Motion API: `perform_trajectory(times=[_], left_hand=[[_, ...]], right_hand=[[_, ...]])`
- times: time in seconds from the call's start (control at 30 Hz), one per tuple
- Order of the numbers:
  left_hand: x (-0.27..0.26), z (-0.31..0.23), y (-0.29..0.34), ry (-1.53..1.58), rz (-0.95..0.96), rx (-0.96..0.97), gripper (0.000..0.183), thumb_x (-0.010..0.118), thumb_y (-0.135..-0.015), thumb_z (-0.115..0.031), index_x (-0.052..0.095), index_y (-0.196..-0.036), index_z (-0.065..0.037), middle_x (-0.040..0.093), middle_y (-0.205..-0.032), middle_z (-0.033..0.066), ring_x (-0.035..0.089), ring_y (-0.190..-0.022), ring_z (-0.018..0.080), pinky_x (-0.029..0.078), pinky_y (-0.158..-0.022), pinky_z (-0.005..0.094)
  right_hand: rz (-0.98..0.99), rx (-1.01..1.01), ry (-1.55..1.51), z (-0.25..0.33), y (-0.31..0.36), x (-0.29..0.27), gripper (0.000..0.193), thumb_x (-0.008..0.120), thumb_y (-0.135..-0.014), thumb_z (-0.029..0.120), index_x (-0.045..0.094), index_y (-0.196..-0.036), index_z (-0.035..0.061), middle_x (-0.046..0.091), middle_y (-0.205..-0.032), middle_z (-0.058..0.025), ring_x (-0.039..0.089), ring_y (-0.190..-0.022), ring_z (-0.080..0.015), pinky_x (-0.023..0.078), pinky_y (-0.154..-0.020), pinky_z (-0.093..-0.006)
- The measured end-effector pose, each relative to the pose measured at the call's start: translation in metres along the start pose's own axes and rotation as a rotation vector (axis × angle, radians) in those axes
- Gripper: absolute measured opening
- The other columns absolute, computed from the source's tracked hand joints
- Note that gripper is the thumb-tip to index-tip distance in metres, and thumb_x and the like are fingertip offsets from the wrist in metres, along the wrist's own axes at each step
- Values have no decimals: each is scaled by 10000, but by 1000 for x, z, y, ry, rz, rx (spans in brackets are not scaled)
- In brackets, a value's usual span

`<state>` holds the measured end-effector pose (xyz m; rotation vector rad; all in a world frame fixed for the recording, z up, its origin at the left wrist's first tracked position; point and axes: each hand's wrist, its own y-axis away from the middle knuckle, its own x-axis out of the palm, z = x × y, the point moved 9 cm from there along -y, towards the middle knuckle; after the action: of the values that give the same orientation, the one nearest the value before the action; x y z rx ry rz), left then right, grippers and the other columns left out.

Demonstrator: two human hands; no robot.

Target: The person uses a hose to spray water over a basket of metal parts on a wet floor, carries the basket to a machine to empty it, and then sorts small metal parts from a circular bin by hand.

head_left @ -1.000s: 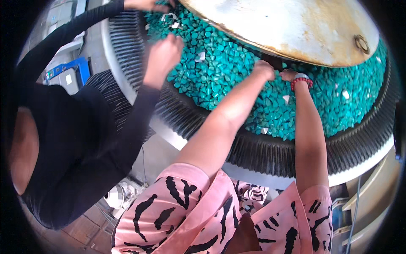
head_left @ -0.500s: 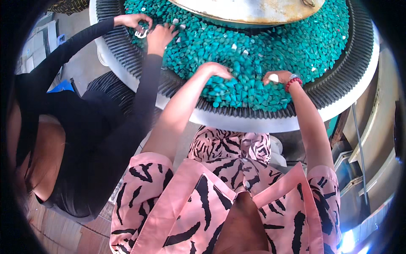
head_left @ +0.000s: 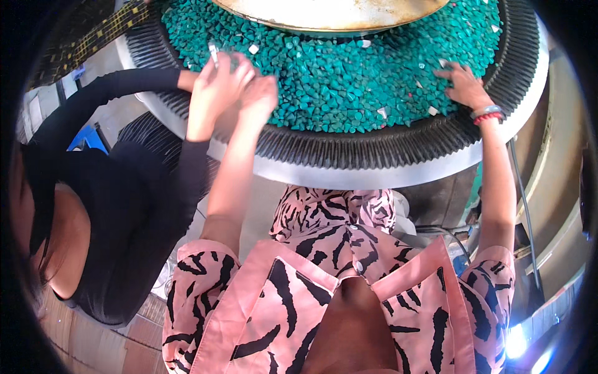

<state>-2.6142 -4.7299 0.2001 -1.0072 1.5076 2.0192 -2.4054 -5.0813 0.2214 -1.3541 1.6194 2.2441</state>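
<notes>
Green tumbled stones (head_left: 336, 93) fill the round ribbed tub in front of me. At its right side my right hand (head_left: 467, 87) reaches over the stones, fingers apart, with a small white piece (head_left: 443, 63) by the fingertips. It wears a red bead bracelet (head_left: 489, 117) and a pale bangle. My left hand (head_left: 258, 98) hovers at the left near rim, smeared by motion, so its fingers and anything in them cannot be made out. Right beside it, partly overlapping, is a co-worker's hand (head_left: 218, 87); a white piece (head_left: 213, 53) shows at its fingertips.
The tub's black ribbed wall (head_left: 349, 149) and pale outer rim (head_left: 355, 177) curve across in front of me. A rusty-edged round cover (head_left: 336, 15) stands at the tub's middle. The co-worker in black sleeves (head_left: 124, 81) leans in from the left. White pieces (head_left: 253, 48) lie scattered among the stones.
My hands have moved apart, the left toward the co-worker's hands, the right outward and farther in. The heap of stones between them has spread out. The white piece in my right hand no longer shows there.
</notes>
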Motion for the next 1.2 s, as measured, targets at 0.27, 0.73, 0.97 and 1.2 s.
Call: perform_trajectory(times=[0.27, 0.73, 0.97, 1.2], left_hand=[[-18, -196, -109, 392, -414, 365, 292, 449, -751, -48, 558, -998, 64, 594, -984, 249, 608, -858, 321, 489, -773, 399], [80, -220, -160, 143, 109, 269, 254, 521, -808, -227, 678, -989, -140, 639, -1050, 73, 576, -1036, 246, 426, -843, 371], [135, -164, -130, 411, 455, 234, 448, 533, -732, -497, 589, -1128, -295, 537, -1230, 20, 503, -1130, 208, 394, -940, 314], [127, -123, -27, 247, 592, 432, 432, 512, -754, -457, 595, -1081, -186, 607, -1099, 69, 577, -964, 255, 449, -801, 364]], right_hand=[[-420, -447, 12, 140, -140, 37, 307, 449, -801, 157, 587, -1019, -10, 602, -1024, -200, 554, -1019, -306, 446, -863, -405], [419, -374, 116, 120, -223, 162, 545, 449, -821, 463, 540, -1184, 66, 475, -1269, -173, 442, -1187, -319, 359, -981, -430], [378, -419, -373, 131, -176, 193, 459, 510, -764, 421, 611, -1040, 67, 568, -1136, -157, 542, -1003, -292, 397, -868, -371], [394, -541, -443, 159, -57, 150, 483, 480, -764, 451, 614, -972, 36, 616, -1012, -157, 575, -897, -296, 431, -780, -370]])
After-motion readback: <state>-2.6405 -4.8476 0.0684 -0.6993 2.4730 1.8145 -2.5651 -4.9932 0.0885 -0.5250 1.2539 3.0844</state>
